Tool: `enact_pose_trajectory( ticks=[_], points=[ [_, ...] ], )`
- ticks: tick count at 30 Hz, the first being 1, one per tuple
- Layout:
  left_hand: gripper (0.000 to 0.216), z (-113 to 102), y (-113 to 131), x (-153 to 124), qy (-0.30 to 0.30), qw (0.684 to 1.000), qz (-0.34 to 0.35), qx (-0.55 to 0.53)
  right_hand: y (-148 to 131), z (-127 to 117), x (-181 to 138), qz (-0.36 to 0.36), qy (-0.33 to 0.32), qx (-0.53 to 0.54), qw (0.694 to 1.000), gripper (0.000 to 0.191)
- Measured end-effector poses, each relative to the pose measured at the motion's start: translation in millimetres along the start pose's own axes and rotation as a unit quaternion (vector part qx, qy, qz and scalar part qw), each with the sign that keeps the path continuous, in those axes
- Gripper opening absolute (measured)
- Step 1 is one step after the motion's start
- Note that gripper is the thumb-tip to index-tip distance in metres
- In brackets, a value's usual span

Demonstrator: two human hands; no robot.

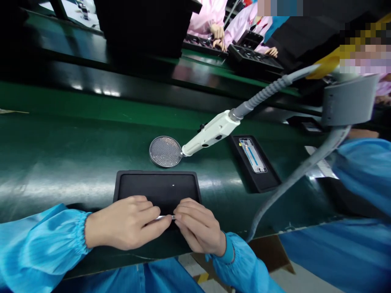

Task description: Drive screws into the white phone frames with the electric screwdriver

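Observation:
Over the near edge of a shallow black tray (146,186), my left hand (128,223) and my right hand (200,228) meet with fingers pinched. Between them shows a thin, pale strip-like piece (161,217), held from both sides. Most of it is hidden by my fingers, so I cannot tell its kind. A tiny white speck (173,185) lies on the tray floor. Just beyond the tray is a round perforated metal head (165,151), joined to a white handle (210,134).
To the right, a second black tray (269,183) holds an opened phone body (253,155). A grey hose (293,179) bends down past it to the table edge. A blue-sleeved person (363,175) sits at right. Across the bench, people in pink handle black trays (255,57).

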State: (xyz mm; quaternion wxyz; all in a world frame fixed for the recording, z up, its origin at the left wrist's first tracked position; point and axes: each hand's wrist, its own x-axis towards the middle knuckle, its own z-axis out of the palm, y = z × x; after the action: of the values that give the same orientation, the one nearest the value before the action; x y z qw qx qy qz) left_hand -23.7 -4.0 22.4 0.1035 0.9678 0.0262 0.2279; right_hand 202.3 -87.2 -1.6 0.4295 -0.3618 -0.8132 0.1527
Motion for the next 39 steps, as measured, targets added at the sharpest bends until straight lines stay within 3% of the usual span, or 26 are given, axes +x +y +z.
enact_pose_trajectory(
  ticks=[3, 7, 10, 16, 26, 39],
  points=[
    [0.027, 1.1, 0.4, -1.1, 0.002, 1.000, -0.012, -0.002, -4.0, -6.4, 6.2, 0.133, -0.002, 0.070, 0.989, 0.030],
    [0.026, 2.8, 2.8, -1.7, 0.020, 0.999, -0.029, -0.016, -1.5, -19.0, 24.2, 0.263, -0.144, 0.185, 0.936, 0.025],
    [0.025, 3.6, 5.3, -1.4, 0.024, 0.999, -0.040, -0.025, 4.5, -23.2, 34.0, 0.276, -0.220, 0.245, 0.903, 0.023],
    [0.026, 4.2, 8.7, 0.3, 0.008, 0.999, -0.044, -0.014, 8.0, -20.4, 36.2, 0.298, -0.245, 0.278, 0.880, 0.022],
    [0.022, 5.3, 12.3, 2.6, 0.023, 0.999, -0.036, 0.008, 3.5, -23.3, 36.0, 0.362, -0.237, 0.301, 0.850, 0.023],
    [0.027, 5.5, 14.1, 4.3, 0.024, 0.999, -0.034, 0.002, 2.4, -23.7, 32.6, 0.364, -0.227, 0.304, 0.851, 0.028]
  ],
)
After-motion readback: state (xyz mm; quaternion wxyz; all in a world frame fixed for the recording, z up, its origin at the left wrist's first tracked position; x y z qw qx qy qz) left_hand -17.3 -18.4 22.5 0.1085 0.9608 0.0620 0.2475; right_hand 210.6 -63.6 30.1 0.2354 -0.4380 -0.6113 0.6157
